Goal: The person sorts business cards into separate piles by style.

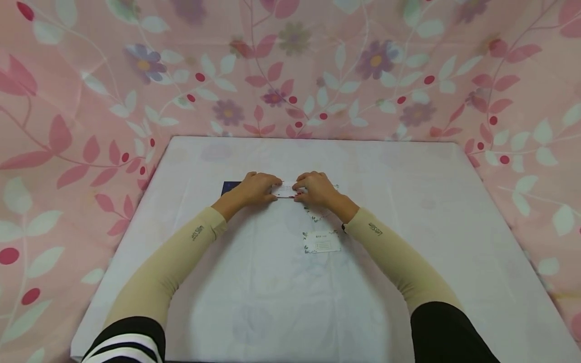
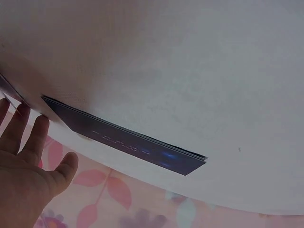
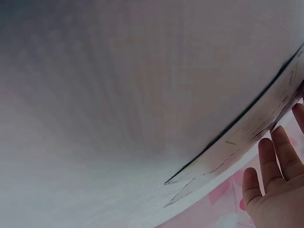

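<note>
A small white card (image 1: 284, 190) with printed text lies between both hands near the middle of the table. My left hand (image 1: 257, 189) grips its left end, thumb at the near edge and fingers at the far edge. At the opposite end my right hand (image 1: 316, 188) holds it the same way. Partly covered by the left hand is a dark blue card stack (image 1: 229, 187), seen at full length in the left wrist view. Beneath and beside the right hand lies a white leaf-bordered card (image 1: 316, 214), partly hidden by that hand and wrist.
Closer to me, another white card (image 1: 322, 242) with leafy corners lies flat by the right forearm. A white cloth covers the table (image 1: 254, 302). Pink floral fabric (image 1: 295, 65) hangs behind the table and along both sides.
</note>
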A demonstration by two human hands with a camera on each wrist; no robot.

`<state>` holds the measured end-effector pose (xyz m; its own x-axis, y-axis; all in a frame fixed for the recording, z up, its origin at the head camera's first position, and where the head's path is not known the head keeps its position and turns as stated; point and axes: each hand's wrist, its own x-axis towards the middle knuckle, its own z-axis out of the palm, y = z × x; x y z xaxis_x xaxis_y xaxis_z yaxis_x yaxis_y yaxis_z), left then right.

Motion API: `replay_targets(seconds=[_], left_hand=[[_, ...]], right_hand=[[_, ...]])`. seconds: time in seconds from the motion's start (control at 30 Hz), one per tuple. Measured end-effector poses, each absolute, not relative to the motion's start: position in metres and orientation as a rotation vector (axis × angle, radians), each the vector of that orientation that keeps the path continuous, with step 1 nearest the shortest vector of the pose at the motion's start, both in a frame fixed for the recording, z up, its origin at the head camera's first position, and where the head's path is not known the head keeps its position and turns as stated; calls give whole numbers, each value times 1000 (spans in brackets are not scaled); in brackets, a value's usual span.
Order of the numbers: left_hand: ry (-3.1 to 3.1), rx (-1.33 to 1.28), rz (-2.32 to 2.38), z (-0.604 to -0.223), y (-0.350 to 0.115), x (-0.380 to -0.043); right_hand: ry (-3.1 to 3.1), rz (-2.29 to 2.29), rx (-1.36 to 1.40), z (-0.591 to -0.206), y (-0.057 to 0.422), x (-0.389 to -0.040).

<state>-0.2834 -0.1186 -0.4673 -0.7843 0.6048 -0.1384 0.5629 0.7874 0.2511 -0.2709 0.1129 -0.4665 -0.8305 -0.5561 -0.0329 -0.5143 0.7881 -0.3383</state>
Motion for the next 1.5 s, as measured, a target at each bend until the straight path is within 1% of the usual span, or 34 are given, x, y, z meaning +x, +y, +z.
replay_targets(seconds=[0.33, 0.53, 0.7, 0.8, 0.93, 1.1, 1.37, 1.5], left_hand=[[2764, 902, 273, -461, -120, -282], [2761, 895, 292, -465, -117, -279], [2755, 918, 329, -470, -115, -278], [2808, 881, 312, -468, -120, -276], [2907, 858, 312, -461, -128, -274], [2957, 930, 397, -455, -131, -269], [2994, 1061, 462, -456, -121, -247], [2968, 1064, 486, -451, -116, -231]], right_hand=[[2832, -448, -811, -464, 108, -264], [2819, -431, -815, -465, 113, -261], [2863, -597, -772, -457, 129, -261], [2903, -702, -735, -452, 143, -261], [2930, -724, -692, -451, 163, -257], [2951, -653, -692, -459, 185, -248], [2973, -627, -771, -463, 205, -232], [2987, -619, -772, -460, 213, -218]])
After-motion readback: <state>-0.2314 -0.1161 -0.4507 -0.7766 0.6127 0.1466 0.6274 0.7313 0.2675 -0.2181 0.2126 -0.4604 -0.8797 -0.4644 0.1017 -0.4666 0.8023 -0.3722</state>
